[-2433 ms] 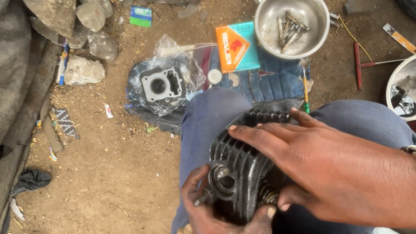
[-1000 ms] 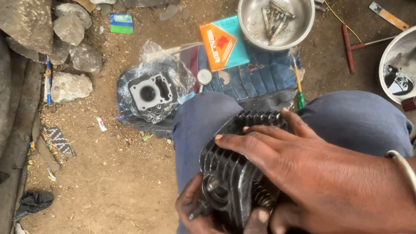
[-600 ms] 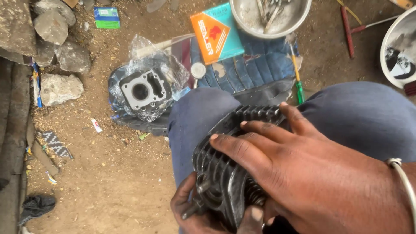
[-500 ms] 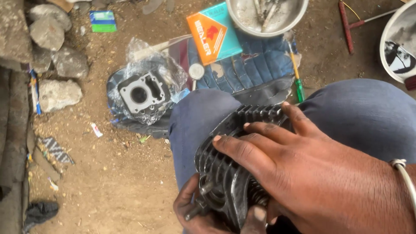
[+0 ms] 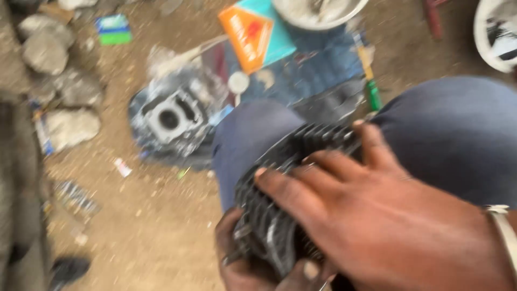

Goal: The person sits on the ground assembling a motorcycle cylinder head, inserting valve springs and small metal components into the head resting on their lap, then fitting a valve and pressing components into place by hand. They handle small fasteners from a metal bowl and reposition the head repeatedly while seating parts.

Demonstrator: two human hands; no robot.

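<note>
The dirt ground (image 5: 161,226) carries everything here, and the view is blurred. Your blue-trousered legs (image 5: 458,134) fill the near right part of it, and the finned black engine cylinder (image 5: 291,178) rests on your lap between them, tilted with its fins running toward the far right. Your right hand (image 5: 377,221) lies spread over the top of the cylinder, fingers apart and pressed flat on the fins, thumb up near the far end. Your left hand (image 5: 247,258) cups the cylinder from below at its near end, fingers curled around it.

A blue cloth (image 5: 318,70) is spread on the ground beyond your knees. On its left side lies a grey cylinder block (image 5: 169,116) wrapped in clear plastic. Pale stones (image 5: 59,81) sit along the left edge of the ground. A metal bowl (image 5: 318,11) stands at the far edge, and an orange and teal box (image 5: 256,32) lies just beside it. A green-handled screwdriver (image 5: 370,81) lies on the cloth near your right knee.
</note>
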